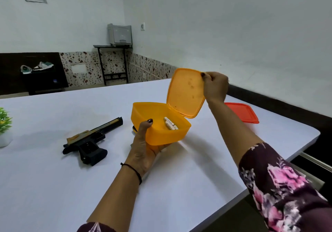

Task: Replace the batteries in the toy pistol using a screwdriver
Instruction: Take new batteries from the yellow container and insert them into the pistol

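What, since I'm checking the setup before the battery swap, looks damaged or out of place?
Nothing looks spilled or broken. Only oddity: dark specks on the inner face of the orange lid, pinched at its corner by the right hand. The batteries lie inside the box that the left hand holds.

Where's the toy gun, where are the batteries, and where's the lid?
toy pistol [89, 138], head view, middle of its body.
batteries [170, 125], head view, middle of the bundle inside the orange box [161, 138].
lid [186, 93], head view, centre of its inner face.
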